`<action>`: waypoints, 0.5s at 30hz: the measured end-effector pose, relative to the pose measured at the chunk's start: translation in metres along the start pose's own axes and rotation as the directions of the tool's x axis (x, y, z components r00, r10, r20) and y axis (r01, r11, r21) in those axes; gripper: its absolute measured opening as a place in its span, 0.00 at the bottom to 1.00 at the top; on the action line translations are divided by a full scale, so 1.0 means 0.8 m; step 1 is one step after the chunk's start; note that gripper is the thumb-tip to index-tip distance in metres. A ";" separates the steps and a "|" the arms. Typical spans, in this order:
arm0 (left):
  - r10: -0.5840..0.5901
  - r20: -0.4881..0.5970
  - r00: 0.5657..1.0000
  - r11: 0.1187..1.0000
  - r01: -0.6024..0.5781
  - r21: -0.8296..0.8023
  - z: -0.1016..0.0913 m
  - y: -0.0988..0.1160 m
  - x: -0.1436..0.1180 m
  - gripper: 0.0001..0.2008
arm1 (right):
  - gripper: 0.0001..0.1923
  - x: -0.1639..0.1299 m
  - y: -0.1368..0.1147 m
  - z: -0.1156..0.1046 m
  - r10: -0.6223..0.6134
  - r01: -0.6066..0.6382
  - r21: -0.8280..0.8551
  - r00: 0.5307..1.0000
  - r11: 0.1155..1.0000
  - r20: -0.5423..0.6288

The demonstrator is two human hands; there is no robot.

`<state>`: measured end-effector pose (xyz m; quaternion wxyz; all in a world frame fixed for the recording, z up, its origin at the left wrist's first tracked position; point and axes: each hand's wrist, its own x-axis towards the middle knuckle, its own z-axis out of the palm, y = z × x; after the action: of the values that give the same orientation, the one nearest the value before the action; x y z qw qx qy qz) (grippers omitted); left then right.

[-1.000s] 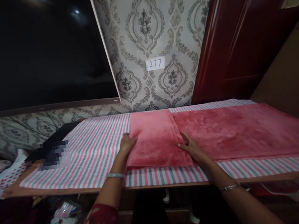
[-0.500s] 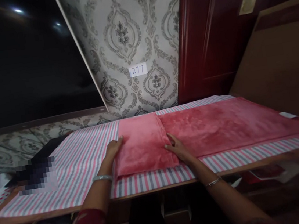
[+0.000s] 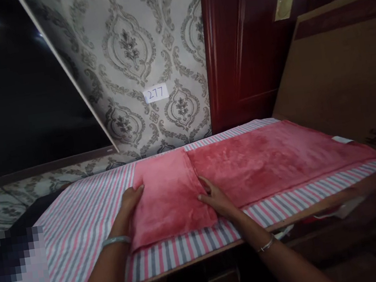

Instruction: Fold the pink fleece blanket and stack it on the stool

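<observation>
**Both hands flat on a folded pink towel**

Where the pink towel (image 3: 247,163) has been doubled over on itself, a paler folded flap (image 3: 167,195) lies at its left end, and both hands rest on that flap. The left hand (image 3: 130,200) sits at the flap's left edge, palm down and fingers spread out along the border, pressing rather than gripping; whether the fingertips curl under the edge cannot be told. The right hand (image 3: 215,198) lies at the flap's right edge, just where it meets the darker single layer of towel, open and flat with the fingers (image 3: 205,184) pointing away from the person; it grips nothing. Each wrist carries a thin bangle, the left bangle (image 3: 115,240) pale and broad, the right bangle (image 3: 267,243) slim and metallic.

Beyond the flap, the rest of the towel runs out to the right, lying smooth, with a small white label (image 3: 341,139) at its far right corner. Towel and flap lie on a striped cloth (image 3: 81,226) of pink, grey and white, which covers a wooden table (image 3: 205,261) and shows bare to the left of the hands and along the near edge.

Behind the table stands a wall with grey ornamental wallpaper (image 3: 133,50), bearing a white tag (image 3: 155,93) marked 277. A dark screen (image 3: 9,91) fills the upper left, a dark red door (image 3: 240,40) stands to the right of the wallpaper, and a brown board (image 3: 346,72) leans at the far right. A blurred patch (image 3: 14,261) covers something at the lower left of the cloth.
</observation>
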<state>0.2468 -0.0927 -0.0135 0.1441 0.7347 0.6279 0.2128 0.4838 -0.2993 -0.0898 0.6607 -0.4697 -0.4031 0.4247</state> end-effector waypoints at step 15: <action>0.571 0.349 0.743 0.786 -0.617 0.027 0.105 0.183 0.101 0.22 | 0.49 -0.010 -0.013 0.009 0.051 -0.049 -0.202 0.999 0.978 0.006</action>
<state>0.4240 -0.0336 -0.0059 0.1170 0.9291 0.3415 0.0801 0.4765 -0.3068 -0.0789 0.5965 -0.5418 -0.4359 0.4007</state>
